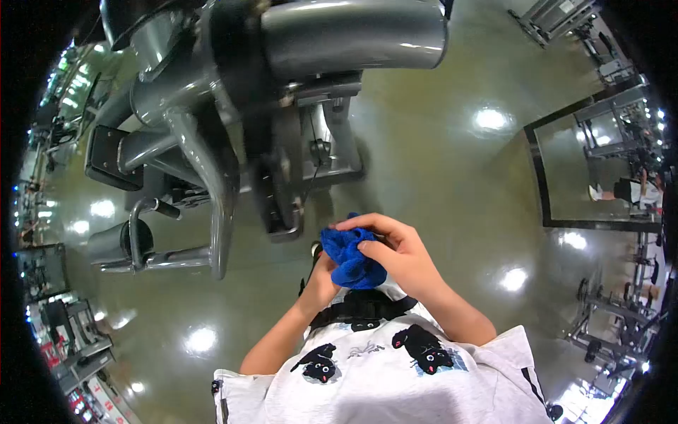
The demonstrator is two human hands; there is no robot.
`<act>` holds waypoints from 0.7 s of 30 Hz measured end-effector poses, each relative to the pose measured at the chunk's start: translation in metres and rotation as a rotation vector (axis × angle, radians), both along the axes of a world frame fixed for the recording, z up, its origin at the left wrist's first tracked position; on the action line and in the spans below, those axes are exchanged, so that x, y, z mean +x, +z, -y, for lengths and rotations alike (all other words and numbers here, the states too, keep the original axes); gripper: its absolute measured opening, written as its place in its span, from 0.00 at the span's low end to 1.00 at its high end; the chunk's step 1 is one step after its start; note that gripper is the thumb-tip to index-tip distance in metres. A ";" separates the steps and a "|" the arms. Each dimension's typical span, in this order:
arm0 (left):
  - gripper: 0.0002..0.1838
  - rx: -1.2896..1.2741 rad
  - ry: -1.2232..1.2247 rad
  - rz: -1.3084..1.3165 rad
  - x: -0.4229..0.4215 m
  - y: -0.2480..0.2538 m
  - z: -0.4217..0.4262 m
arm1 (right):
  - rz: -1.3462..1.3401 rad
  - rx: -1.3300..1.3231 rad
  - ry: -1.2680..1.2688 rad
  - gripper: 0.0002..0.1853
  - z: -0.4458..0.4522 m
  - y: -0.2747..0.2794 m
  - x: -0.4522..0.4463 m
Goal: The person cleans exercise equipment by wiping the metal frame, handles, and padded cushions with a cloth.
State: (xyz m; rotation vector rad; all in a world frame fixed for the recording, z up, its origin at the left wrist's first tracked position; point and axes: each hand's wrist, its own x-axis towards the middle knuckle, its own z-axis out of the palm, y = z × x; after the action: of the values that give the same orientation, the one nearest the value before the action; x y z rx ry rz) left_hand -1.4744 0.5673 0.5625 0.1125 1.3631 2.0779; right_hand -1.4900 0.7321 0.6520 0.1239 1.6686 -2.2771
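Note:
A crumpled blue cloth (349,258) is held between both hands in front of the waist. My right hand (395,247) grips it from the right and above, with the thumb pressed on the cloth. On the left side, my left hand (323,278) holds the cloth from below; most of its fingers are hidden behind it. Just ahead of the hands is a large grey metal gym machine (219,191), with thick tubes and a black padded part; neither hand touches it.
Shiny greenish floor (424,141) surrounds the machine. A black-framed mirror (572,169) stands at the right, reflecting a person. More gym equipment (614,311) lies at the lower right, and other machines (78,339) line the left side.

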 end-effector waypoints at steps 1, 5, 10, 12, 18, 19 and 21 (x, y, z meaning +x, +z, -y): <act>0.31 -0.019 0.013 -0.006 0.000 0.001 -0.012 | -0.040 0.050 0.036 0.17 -0.010 -0.003 0.000; 0.31 -0.192 0.165 0.266 0.006 -0.007 -0.069 | -0.098 0.071 0.058 0.16 -0.070 -0.005 -0.001; 0.15 -0.417 0.137 0.091 -0.007 0.011 -0.133 | -0.247 0.300 -0.057 0.16 -0.154 -0.023 -0.003; 0.10 -0.486 0.141 -0.067 -0.013 0.017 -0.149 | -0.191 0.258 -0.047 0.17 -0.175 -0.030 -0.006; 0.08 -0.591 0.597 -0.211 -0.016 0.023 -0.164 | -0.310 0.546 0.078 0.19 -0.201 -0.024 -0.021; 0.08 -0.578 0.701 -0.214 -0.017 0.029 -0.164 | -0.322 0.619 0.129 0.19 -0.203 -0.023 -0.024; 0.07 -0.586 0.795 -0.245 -0.021 0.027 -0.155 | -0.323 0.598 0.169 0.21 -0.207 -0.031 -0.031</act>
State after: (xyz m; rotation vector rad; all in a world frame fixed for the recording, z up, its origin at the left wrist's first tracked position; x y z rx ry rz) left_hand -1.4950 0.7223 0.5898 -0.5178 2.3982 2.1784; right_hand -1.5212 0.9393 0.6212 -0.2568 2.3800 -1.6786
